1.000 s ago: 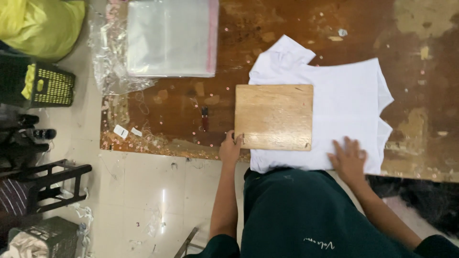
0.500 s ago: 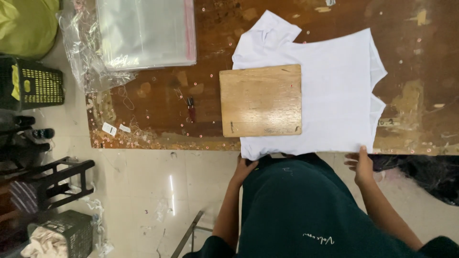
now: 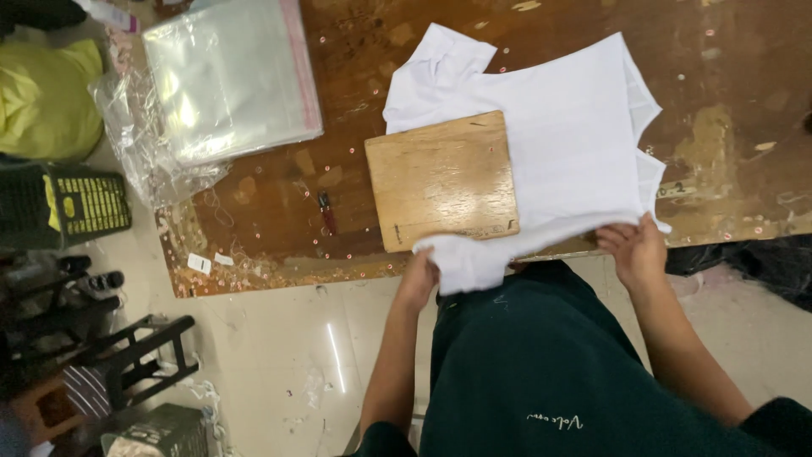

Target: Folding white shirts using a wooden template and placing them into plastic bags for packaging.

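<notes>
The fingers of the left hand (image 3: 419, 275) are closed on the near hem of the white T-shirt (image 3: 575, 135), at the corner just below the wooden board (image 3: 441, 180). The fingers of the right hand (image 3: 639, 250) pinch the same hem further along, well to the right of the board. A second ago both hands lay flat by the board, then dropped to the bench (image 3: 254, 228) edge; now they have come up with the hem gathered, and the cloth bunches and lifts off the edge between them. Judging from that, smoothing is over and the bottom of the shirt is being brought up toward the board as a fold.

The shirt lies spread on the bench with the board resting on its left half, one sleeve poking out above the board's top edge. Left of the board sits a small dark tool (image 3: 326, 211), and further left and up, a stack of clear plastic bags (image 3: 228, 76). Off the bench, far left of the board, stands a dark crate (image 3: 76, 207).
</notes>
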